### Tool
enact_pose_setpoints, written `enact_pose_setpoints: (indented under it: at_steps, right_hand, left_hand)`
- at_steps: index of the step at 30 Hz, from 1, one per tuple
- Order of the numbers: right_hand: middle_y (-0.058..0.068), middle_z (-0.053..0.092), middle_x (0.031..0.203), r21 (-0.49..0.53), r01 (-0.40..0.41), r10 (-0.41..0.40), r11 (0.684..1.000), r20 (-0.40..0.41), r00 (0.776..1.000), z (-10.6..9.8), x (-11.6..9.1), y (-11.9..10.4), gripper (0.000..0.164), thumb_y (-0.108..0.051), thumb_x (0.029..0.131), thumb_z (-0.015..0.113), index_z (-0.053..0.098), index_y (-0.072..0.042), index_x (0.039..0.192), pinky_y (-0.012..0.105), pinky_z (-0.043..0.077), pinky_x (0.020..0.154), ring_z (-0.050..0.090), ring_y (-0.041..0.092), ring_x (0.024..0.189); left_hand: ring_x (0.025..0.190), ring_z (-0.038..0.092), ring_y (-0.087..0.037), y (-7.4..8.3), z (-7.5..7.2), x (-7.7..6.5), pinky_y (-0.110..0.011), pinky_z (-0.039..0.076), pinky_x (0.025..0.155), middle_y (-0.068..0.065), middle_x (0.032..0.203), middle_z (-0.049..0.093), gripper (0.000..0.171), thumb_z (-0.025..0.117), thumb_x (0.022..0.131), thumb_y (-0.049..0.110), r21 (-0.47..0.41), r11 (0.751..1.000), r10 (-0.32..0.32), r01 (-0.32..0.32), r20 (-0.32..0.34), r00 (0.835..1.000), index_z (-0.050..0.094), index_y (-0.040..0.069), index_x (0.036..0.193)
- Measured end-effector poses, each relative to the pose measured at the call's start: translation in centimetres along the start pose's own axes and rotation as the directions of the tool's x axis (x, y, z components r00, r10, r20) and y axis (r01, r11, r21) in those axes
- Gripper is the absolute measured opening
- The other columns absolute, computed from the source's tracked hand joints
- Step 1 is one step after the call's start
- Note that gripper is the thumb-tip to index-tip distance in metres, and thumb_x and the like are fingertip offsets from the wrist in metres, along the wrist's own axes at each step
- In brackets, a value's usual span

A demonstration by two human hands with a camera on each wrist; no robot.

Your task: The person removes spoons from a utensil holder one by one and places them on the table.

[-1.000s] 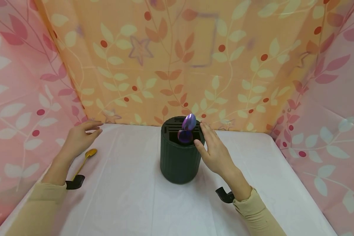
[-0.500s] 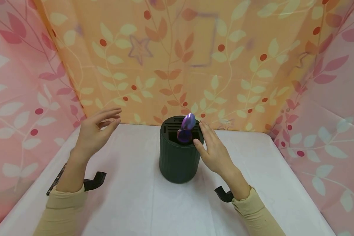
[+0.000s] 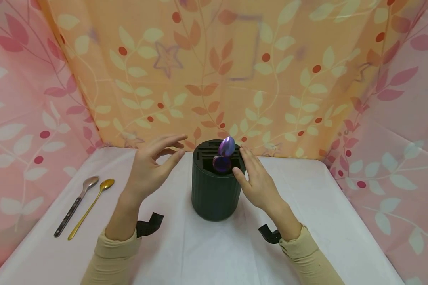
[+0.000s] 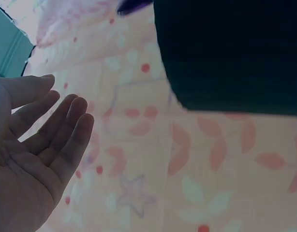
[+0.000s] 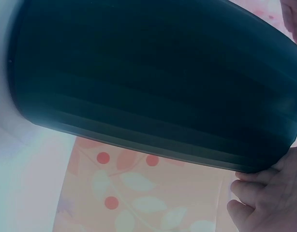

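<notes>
A dark green ribbed utensil holder (image 3: 215,198) with a slotted top stands upright on the table. Two shiny purple spoons (image 3: 227,146) stick up out of its front opening, bowls uppermost. My right hand (image 3: 260,184) rests against the holder's right rim with its fingers straight. To the left of the holder, my left hand (image 3: 151,168) hovers in the air, fingers loosely bent and holding nothing. In the left wrist view the left hand (image 4: 42,145) is apart from the holder (image 4: 230,58). The right wrist view has the right fingertips (image 5: 250,188) touching the holder's upper edge.
On the left of the white-covered table (image 3: 207,253) lie a spoon with a black handle (image 3: 73,211) and a gold spoon (image 3: 92,209), side by side. Patterned cloth (image 3: 207,59) walls the table at the back and both sides.
My left hand has moved right from above the gold spoon towards the holder, uncovering both loose spoons. The right hand has stayed on the holder's rim.
</notes>
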State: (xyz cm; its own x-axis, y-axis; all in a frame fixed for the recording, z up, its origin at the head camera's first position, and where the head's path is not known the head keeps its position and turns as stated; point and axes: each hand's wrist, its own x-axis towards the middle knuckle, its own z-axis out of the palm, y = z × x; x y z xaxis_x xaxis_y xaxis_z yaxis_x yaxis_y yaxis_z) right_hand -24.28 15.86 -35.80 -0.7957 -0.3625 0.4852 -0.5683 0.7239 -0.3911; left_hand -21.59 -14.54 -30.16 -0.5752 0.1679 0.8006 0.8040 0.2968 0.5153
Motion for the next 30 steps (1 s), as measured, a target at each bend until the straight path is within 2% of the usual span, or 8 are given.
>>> enact_pose_setpoints:
  at_steps: [6,13,24,30]
  right_hand:
    - [0.014,0.029,0.169,-0.002,-0.007,0.007,1.0,-0.001,1.0,0.0,0.0,0.0,0.071,-0.049,0.111,0.042,0.028,-0.004,0.164,0.053,0.024,0.126,0.024,0.029,0.157]
    - [0.012,0.029,0.169,0.0,-0.018,0.018,1.0,0.008,1.0,-0.1,-0.1,-0.1,0.071,-0.05,0.11,0.041,0.028,-0.005,0.164,0.055,0.026,0.125,0.026,0.031,0.157]
    - [0.012,0.029,0.169,-0.001,-0.004,0.004,1.0,0.001,1.0,-0.1,-0.1,0.0,0.071,-0.049,0.11,0.042,0.028,-0.004,0.164,0.056,0.027,0.124,0.027,0.032,0.156]
    - [0.011,0.029,0.17,0.005,-0.005,0.005,1.0,0.004,1.0,-0.1,-0.1,0.0,0.071,-0.048,0.11,0.043,0.028,-0.004,0.163,0.055,0.027,0.124,0.027,0.031,0.156]
  left_hand:
    - [0.103,0.069,-0.024,0.7,3.2,0.0,-0.028,0.06,0.086,-0.01,0.123,0.072,0.045,0.078,0.087,-0.01,-0.036,0.998,0.049,-0.048,0.054,0.997,0.07,0.0,0.13]
    - [0.095,0.067,-0.025,0.7,5.7,0.1,-0.034,0.06,0.076,-0.011,0.116,0.07,0.04,0.08,0.089,-0.004,0.011,0.997,0.071,-0.073,0.091,0.993,0.072,0.002,0.128]
    - [0.091,0.061,-0.017,0.7,7.1,0.3,-0.031,0.057,0.075,-0.007,0.107,0.064,0.042,0.089,0.081,0.006,0.069,0.995,0.067,-0.076,0.123,0.99,0.075,0.002,0.12]
    - [0.089,0.062,-0.017,0.8,7.4,0.3,-0.029,0.059,0.076,-0.007,0.106,0.063,0.036,0.089,0.08,0.004,0.06,0.996,0.054,-0.061,0.122,0.991,0.076,0.002,0.114]
